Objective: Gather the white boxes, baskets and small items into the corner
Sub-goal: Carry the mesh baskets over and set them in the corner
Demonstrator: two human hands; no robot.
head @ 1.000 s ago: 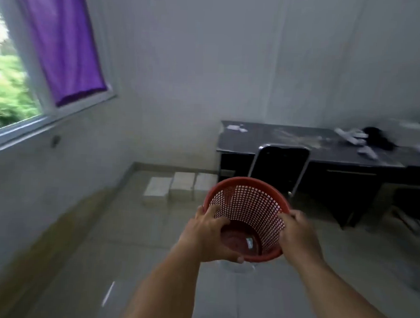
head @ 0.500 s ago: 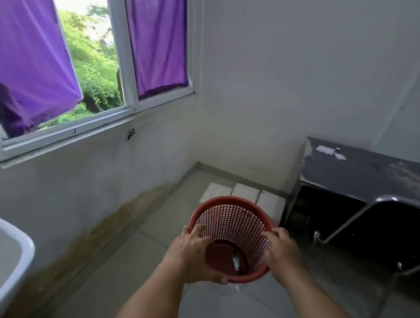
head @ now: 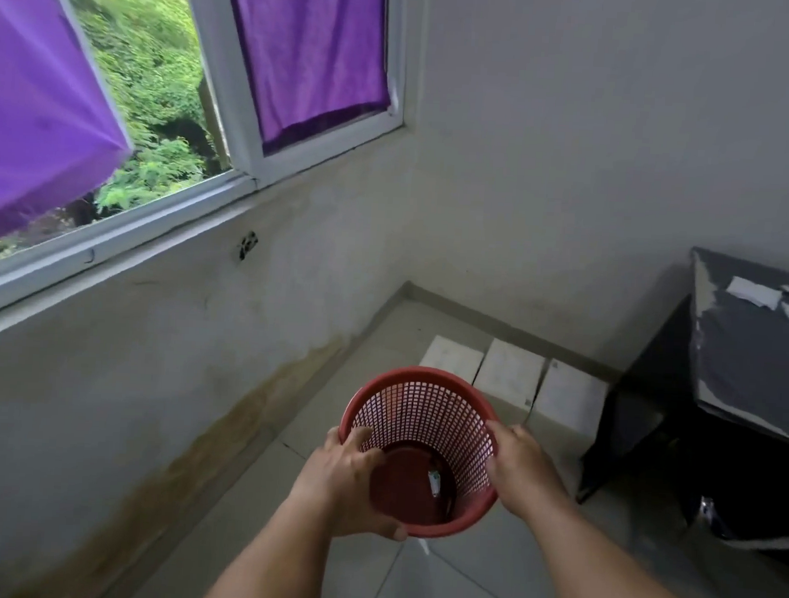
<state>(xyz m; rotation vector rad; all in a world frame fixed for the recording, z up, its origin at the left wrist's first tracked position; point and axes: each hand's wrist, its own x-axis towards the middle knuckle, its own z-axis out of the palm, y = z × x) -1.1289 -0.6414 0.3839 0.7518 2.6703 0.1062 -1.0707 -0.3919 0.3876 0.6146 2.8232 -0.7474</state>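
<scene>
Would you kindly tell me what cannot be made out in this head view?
All in the head view:
- Small item inside the red basket: too small and blurred to identify.
- White boxes: partly hidden behind the basket rim.
- Dark desk: cut off by the right edge.
- Basket's underside: faces away from the camera.

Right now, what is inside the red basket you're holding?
One small whitish item lies on the solid bottom of the red basket; it is too blurred to identify. The left hand reaches over the rim and hides part of the inner wall. The right hand grips the opposite side.
</scene>
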